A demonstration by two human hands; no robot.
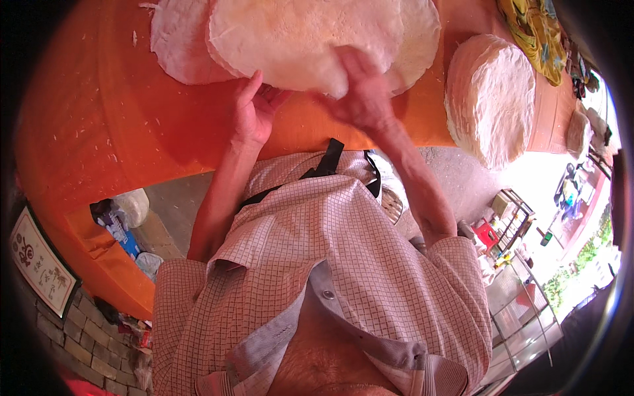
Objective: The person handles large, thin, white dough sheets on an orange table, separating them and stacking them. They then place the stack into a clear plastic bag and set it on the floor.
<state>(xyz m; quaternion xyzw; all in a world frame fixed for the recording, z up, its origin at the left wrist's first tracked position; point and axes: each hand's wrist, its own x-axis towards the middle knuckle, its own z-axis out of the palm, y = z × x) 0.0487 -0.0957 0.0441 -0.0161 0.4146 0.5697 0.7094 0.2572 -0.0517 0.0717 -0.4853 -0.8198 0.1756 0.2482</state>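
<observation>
A round, off-white sheet (302,39) with a soft, uneven surface lies on the orange tabletop (163,128). It overlaps two similar sheets, one on the left (178,44) and one on the right (421,44). My left hand (255,109) is at the near edge of the top sheet, palm turned up and thumb apart from the fingers. It seems to hold nothing. Blurred, my right hand (359,94) reaches over the same near edge with its fingers on the sheet. Whether it pinches the edge cannot be told.
To the right stands a thick stack of off-white round sheets (490,99), near a yellow patterned cloth (537,37). Small white shreds lie on the orange surface. A framed picture bearing writing (44,262) is at the lower left. A red stool (485,235) is at the right.
</observation>
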